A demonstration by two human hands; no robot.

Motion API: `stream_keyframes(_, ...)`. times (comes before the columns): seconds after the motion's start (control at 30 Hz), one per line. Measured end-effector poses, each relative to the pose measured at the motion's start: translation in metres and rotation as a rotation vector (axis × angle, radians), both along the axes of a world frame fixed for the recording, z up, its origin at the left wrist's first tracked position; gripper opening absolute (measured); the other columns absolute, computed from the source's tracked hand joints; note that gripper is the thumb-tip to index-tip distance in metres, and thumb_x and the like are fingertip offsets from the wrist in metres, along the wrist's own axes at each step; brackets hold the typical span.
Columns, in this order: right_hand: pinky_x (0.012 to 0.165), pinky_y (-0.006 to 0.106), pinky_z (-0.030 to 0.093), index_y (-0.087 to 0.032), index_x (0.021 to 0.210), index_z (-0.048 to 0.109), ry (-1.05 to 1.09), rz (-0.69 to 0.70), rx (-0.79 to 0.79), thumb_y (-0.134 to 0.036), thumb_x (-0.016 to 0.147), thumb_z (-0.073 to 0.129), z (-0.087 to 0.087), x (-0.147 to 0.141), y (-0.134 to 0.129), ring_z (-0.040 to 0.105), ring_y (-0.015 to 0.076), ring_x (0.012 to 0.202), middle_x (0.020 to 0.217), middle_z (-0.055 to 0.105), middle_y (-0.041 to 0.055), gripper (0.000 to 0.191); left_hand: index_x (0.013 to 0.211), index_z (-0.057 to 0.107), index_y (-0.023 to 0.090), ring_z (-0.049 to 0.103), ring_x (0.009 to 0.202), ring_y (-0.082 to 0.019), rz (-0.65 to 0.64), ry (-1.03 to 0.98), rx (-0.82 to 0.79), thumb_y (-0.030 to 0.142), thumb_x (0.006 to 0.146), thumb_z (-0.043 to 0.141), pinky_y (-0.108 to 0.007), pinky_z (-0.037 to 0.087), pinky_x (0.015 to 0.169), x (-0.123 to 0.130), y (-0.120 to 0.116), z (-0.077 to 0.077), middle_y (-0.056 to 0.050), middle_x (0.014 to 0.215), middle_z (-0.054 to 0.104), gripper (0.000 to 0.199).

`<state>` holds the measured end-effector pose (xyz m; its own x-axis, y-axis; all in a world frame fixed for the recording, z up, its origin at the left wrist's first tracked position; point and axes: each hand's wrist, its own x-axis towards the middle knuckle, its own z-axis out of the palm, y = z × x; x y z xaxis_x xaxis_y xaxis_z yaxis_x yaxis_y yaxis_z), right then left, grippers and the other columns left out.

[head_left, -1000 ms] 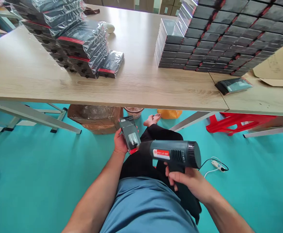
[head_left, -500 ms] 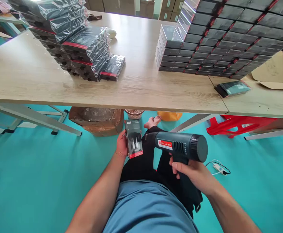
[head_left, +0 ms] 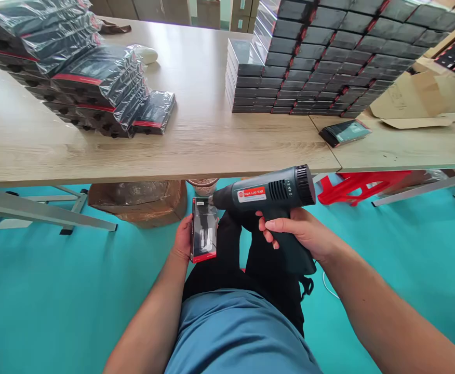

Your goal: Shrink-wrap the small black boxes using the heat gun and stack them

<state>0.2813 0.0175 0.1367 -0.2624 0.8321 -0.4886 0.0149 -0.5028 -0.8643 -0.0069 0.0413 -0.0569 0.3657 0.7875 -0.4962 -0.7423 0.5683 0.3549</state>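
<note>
My left hand (head_left: 183, 237) grips a flat black box (head_left: 204, 231) with a red lower edge by its left side, below the table's front edge. Wrapped round the handle of a dark heat gun (head_left: 268, 191) is my right hand (head_left: 290, 231). The gun's nozzle points left, at the upper right corner of the box. On the table (head_left: 196, 150), film-wrapped black boxes (head_left: 95, 85) are stacked at the left, and one wrapped box (head_left: 155, 111) lies beside them. A tall stack of black boxes (head_left: 309, 67) stands at the right.
A single box (head_left: 345, 133) lies near the table's front right, beside an open cardboard carton (head_left: 422, 98). Under the table are a brown carton (head_left: 142, 202), a small bin (head_left: 203, 187) and a red plastic frame (head_left: 362, 186). A table leg (head_left: 48, 209) slants at the left.
The heat gun has moved left and up, its nozzle now at the box's top corner. The box is held more upright. The camera view has shifted to the right.
</note>
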Motion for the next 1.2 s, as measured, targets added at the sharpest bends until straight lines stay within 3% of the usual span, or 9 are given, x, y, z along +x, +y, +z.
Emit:
stream_keyframes(0.27, 0.057, 0.029, 0.055, -0.015, 0.103, 0.074, -0.043, -0.073, -0.002, -0.034, 0.073, 0.082, -0.003, 0.000, 0.002, 0.064, 0.0179, 0.067, 0.084, 0.073, 0.0072, 0.037, 0.131, 0.065, 0.007, 0.074, 0.105, -0.037, -0.018, 0.009, -0.019, 0.045, 0.089, 0.054, -0.048, 0.059, 0.089, 0.007, 0.002, 0.007, -0.022, 0.116, 0.075, 0.058)
stream_keyframes(0.43, 0.058, 0.031, 0.053, -0.015, 0.103, 0.072, -0.099, 0.056, 0.021, -0.034, 0.075, 0.079, -0.010, 0.008, -0.009, 0.063, 0.0178, 0.065, 0.080, 0.072, 0.0057, 0.035, 0.131, 0.065, 0.007, 0.075, 0.098, -0.035, 0.020, 0.029, 0.001, 0.047, 0.091, 0.051, -0.048, 0.060, 0.087, 0.007, 0.003, 0.010, -0.021, 0.114, 0.075, 0.058)
stream_keyframes(0.6, 0.054, 0.030, 0.052, -0.018, 0.082, 0.070, -0.104, 0.321, -0.139, -0.032, 0.071, 0.078, -0.021, 0.008, -0.038, 0.061, 0.0177, 0.065, 0.076, 0.067, 0.0028, 0.020, 0.135, 0.063, 0.007, 0.074, 0.103, -0.037, 0.048, 0.021, 0.035, 0.050, 0.090, 0.052, -0.049, 0.060, 0.086, 0.003, 0.005, 0.010, -0.022, 0.118, 0.074, 0.063)
stream_keyframes(0.67, 0.054, 0.030, 0.052, -0.018, 0.082, 0.070, -0.094, 0.280, -0.122, -0.032, 0.072, 0.077, -0.025, 0.005, -0.042, 0.060, 0.0176, 0.065, 0.076, 0.066, 0.0024, 0.019, 0.136, 0.062, 0.008, 0.074, 0.103, -0.036, 0.051, 0.003, 0.042, 0.051, 0.090, 0.052, -0.048, 0.060, 0.087, 0.002, 0.006, 0.008, -0.021, 0.118, 0.074, 0.064)
stream_keyframes(0.77, 0.060, 0.031, 0.054, -0.018, 0.089, 0.070, -0.112, 0.093, -0.009, -0.034, 0.078, 0.073, -0.028, 0.001, -0.038, 0.061, 0.0177, 0.067, 0.078, 0.067, 0.0032, 0.020, 0.137, 0.062, 0.009, 0.074, 0.102, -0.037, 0.043, -0.015, 0.043, 0.051, 0.091, 0.051, -0.050, 0.059, 0.088, 0.002, 0.007, 0.009, -0.020, 0.117, 0.075, 0.063)
stream_keyframes(0.83, 0.060, 0.031, 0.054, -0.018, 0.089, 0.070, -0.125, 0.108, 0.005, -0.033, 0.079, 0.073, -0.027, 0.002, -0.034, 0.061, 0.0175, 0.067, 0.079, 0.068, 0.0036, 0.018, 0.136, 0.063, 0.010, 0.073, 0.101, -0.036, 0.049, -0.010, 0.042, 0.050, 0.092, 0.051, -0.051, 0.059, 0.088, 0.003, 0.008, 0.010, -0.019, 0.116, 0.075, 0.061)
stream_keyframes(0.97, 0.055, 0.029, 0.053, -0.018, 0.083, 0.071, -0.081, 0.306, -0.104, -0.031, 0.073, 0.077, -0.026, 0.007, -0.041, 0.061, 0.0173, 0.066, 0.080, 0.068, 0.0037, 0.017, 0.131, 0.066, 0.011, 0.074, 0.097, -0.031, 0.216, 0.021, 0.010, 0.057, 0.094, 0.051, -0.045, 0.060, 0.084, 0.002, 0.011, 0.009, -0.018, 0.114, 0.075, 0.061)
stream_keyframes(1.13, 0.060, 0.031, 0.054, -0.017, 0.098, 0.071, -0.031, 0.037, -0.061, -0.038, 0.080, 0.075, -0.042, 0.006, -0.057, 0.061, 0.0178, 0.070, 0.084, 0.068, 0.0046, 0.028, 0.112, 0.069, 0.017, 0.074, 0.087, -0.025, 0.513, 0.046, -0.158, 0.059, 0.098, 0.048, -0.041, 0.061, 0.082, -0.008, 0.015, -0.007, -0.012, 0.097, 0.076, 0.049)
stream_keyframes(1.2, 0.060, 0.032, 0.054, -0.017, 0.099, 0.072, 0.006, 0.055, -0.080, -0.037, 0.080, 0.077, -0.046, -0.001, -0.062, 0.061, 0.0179, 0.070, 0.087, 0.069, 0.0053, 0.028, 0.107, 0.068, 0.018, 0.073, 0.085, -0.025, 0.557, 0.061, -0.221, 0.058, 0.100, 0.043, -0.046, 0.061, 0.084, -0.009, 0.015, -0.013, -0.011, 0.093, 0.075, 0.048)
